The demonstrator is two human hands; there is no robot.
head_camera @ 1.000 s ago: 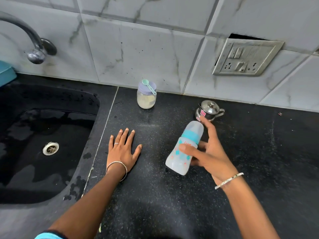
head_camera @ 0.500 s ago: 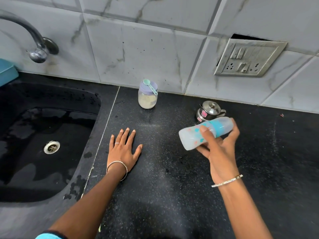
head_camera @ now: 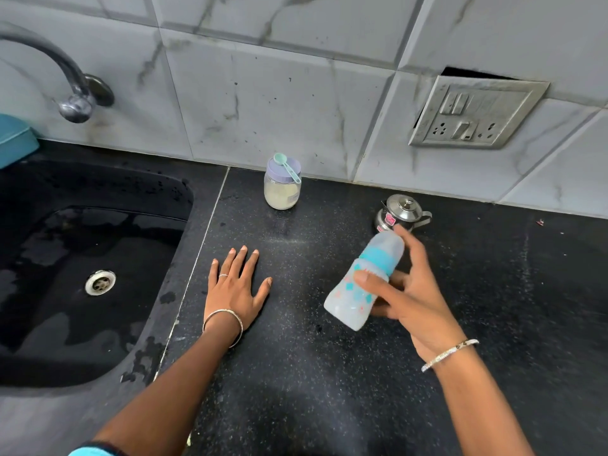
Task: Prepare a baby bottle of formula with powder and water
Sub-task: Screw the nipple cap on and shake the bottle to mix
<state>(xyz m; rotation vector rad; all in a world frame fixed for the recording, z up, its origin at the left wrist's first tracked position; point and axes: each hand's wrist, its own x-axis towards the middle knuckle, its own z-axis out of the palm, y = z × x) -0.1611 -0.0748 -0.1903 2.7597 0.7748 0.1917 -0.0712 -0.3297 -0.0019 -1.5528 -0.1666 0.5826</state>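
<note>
My right hand (head_camera: pixel 413 292) grips a baby bottle (head_camera: pixel 357 292) with a teal collar and clear cap, held above the black counter (head_camera: pixel 296 373). The bottle is tilted, cap pointing up and away, base down toward me, and it looks motion-blurred. My left hand (head_camera: pixel 237 284) lies flat, palm down, fingers spread on the counter to the left of the bottle, holding nothing. A jar of pale powder (head_camera: pixel 282 185) with a lilac lid stands at the back by the wall, with a teal scoop (head_camera: pixel 287 166) lying on its lid. A small lidded steel pot (head_camera: pixel 401 212) stands just behind the bottle.
A black sink (head_camera: pixel 98 274) with a drain fills the left, with a steel tap (head_camera: pixel 65 80) over it. A teal object (head_camera: pixel 14 139) sits at the far left edge. A socket plate (head_camera: pixel 473 113) is set in the tiled wall.
The bottle swung from lying sideways, cap to the right, back to tilted with its base down and cap up. My left hand stayed flat in place.
</note>
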